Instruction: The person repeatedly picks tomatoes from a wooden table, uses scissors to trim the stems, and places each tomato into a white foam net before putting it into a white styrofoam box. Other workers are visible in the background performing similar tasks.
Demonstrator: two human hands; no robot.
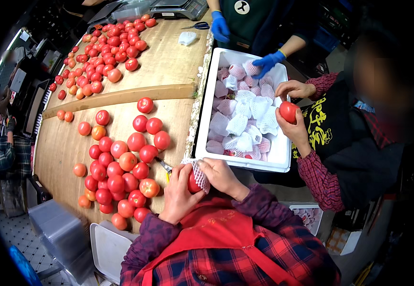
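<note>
Sleeving looks to be the step in hand: in the head view, a round red tomato (193,184) sits between both hands at the wooden worktop's (177,112) near edge, partly inside a white foam net (200,177), just beside a white foam box (245,163). The left hand (178,194) grips the fruit, fingers curled; the right hand (222,177), slanting in opposite, holds the net side. Next, I'd judge, calls for easing the mesh over the bare skin.

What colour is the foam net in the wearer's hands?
The foam net is white; see head view.
</note>
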